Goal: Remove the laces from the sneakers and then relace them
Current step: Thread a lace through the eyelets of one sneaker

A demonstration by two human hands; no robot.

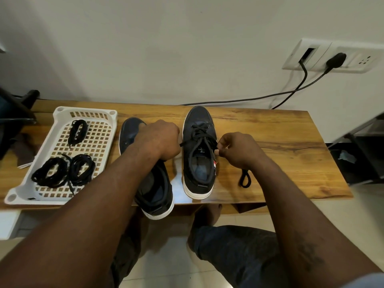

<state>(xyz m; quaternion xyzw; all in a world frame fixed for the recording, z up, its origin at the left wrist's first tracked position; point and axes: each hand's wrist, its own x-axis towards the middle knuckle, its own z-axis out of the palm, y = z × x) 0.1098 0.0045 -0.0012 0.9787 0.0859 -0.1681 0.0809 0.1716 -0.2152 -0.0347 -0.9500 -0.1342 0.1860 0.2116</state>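
Holding the black lace (199, 134) from both sides: one end gripped in the curled left hand (160, 140), the other strand pinched in the right hand (236, 150), just beside the laced navy sneaker (198, 154) standing mid-way along the wooden table (280, 132). Slack looped on the wood near the right wrist. Under the left forearm, the second sneaker (158, 190), heel over the table edge. Far left, a white basket (62, 110) with three lace bundles (52, 173).

Home: wooden table (270, 129), wall socket (332, 57)
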